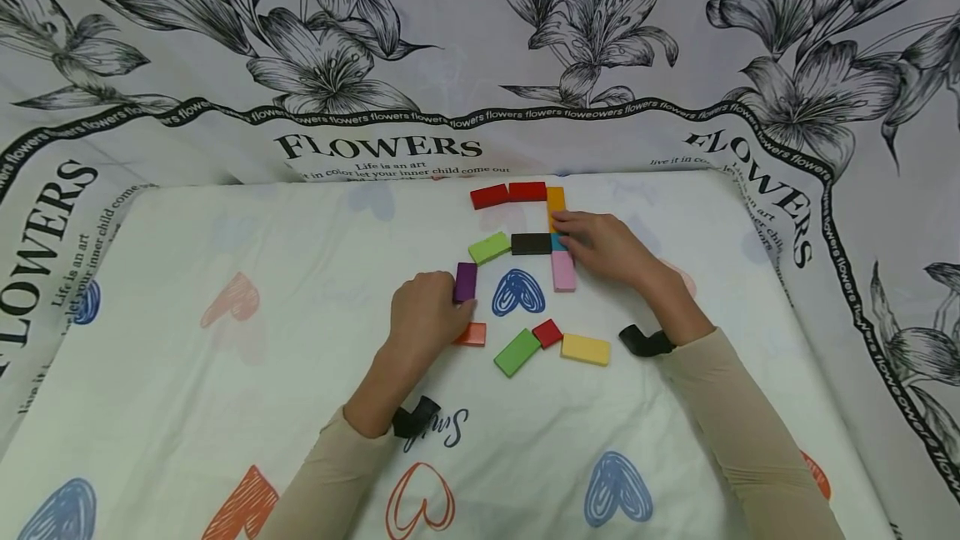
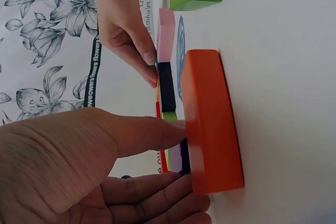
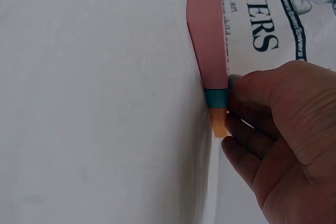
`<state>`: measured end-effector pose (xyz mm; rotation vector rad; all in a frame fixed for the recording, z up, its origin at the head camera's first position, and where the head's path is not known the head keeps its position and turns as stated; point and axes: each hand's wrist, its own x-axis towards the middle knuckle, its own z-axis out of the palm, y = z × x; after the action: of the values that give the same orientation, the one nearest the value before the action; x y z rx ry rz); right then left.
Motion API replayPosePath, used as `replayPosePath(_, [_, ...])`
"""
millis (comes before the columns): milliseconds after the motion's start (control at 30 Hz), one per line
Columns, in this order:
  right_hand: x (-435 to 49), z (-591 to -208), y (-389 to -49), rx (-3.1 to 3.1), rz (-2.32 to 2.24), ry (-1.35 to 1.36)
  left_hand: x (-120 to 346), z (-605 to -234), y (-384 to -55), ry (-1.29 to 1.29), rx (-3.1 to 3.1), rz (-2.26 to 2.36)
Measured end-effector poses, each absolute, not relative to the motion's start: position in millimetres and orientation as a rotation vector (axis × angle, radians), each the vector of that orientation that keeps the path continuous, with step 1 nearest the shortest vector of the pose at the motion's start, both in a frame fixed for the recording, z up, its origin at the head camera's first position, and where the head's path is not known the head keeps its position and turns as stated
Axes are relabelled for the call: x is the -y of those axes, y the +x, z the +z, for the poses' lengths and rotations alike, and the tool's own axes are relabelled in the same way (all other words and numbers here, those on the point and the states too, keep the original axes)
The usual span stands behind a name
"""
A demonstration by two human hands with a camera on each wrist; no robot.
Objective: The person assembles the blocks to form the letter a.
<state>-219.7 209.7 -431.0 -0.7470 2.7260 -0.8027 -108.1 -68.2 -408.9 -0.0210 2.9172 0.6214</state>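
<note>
Thumb and fingers of my left hand (image 1: 427, 311) pinch a purple block (image 1: 466, 282), which in the left wrist view is partly hidden behind an orange-red block (image 2: 212, 124). That block lies just below the hand. My right hand (image 1: 603, 247) has its thumb and fingertips around a small blue block (image 3: 216, 98). This blue block sits between a pink block (image 1: 563, 272) and a yellow-orange block (image 1: 555, 202), touching both. To its left, a black block (image 1: 531, 244) is followed by a lime block (image 1: 490, 247).
Two red blocks (image 1: 527, 191) lie end to end at the top. Nearer me are a green block (image 1: 517, 352), a small red block (image 1: 547, 332) and a yellow block (image 1: 585, 349). All lie on a white cloth (image 1: 300, 440) printed with hearts. Each wrist wears a black camera strap (image 1: 645, 342).
</note>
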Motion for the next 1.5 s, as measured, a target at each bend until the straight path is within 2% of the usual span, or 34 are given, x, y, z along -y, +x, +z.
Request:
replayPosePath(533, [-209.3, -430.2, -219.9, -2.717, -0.823, -0.734, 68.1, -407.3, -106.0, -0.073, -2.93, 0.64])
replayPosePath(1500, [-210.1, -429.9, -220.1, -2.709, -0.81, -0.736, 63.0, -407.4, -106.8, -0.008, -2.95, 0.643])
